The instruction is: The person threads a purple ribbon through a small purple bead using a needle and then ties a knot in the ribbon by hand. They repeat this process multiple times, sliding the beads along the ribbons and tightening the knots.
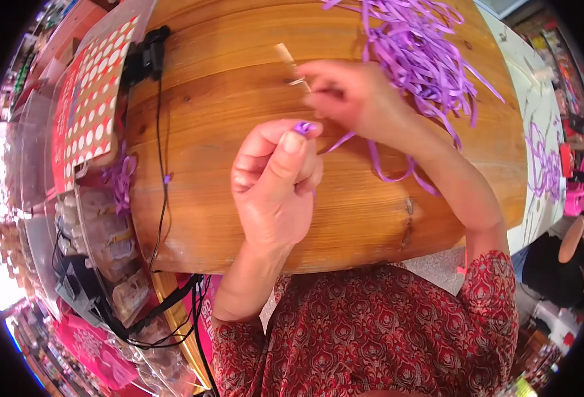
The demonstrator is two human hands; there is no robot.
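My left hand [272, 182] is closed, pinching a small folded or knotted bit of purple ribbon [304, 128] between thumb and forefinger, above the wooden table [212, 86]. Just beyond it, to the right, is my right hand [351, 96], smeared by motion. Its thumb and fingers are pinched round the thin end of a small tool with a pale, flat handle [284, 54] pointing away from me; what kind of tool it is does not show clearly. A loose heap of purple ribbon [418, 59] lies beyond my right forearm, with strands trailing toward my hands.
A black device [151, 54] with a cable [159, 145] sits along the table's left side. Beside it stand a red-and-white dotted box [93, 99] and clear plastic bins [106, 231]. More purple ribbon [545, 159] lies on the white marbled surface at right, near another person [557, 264].
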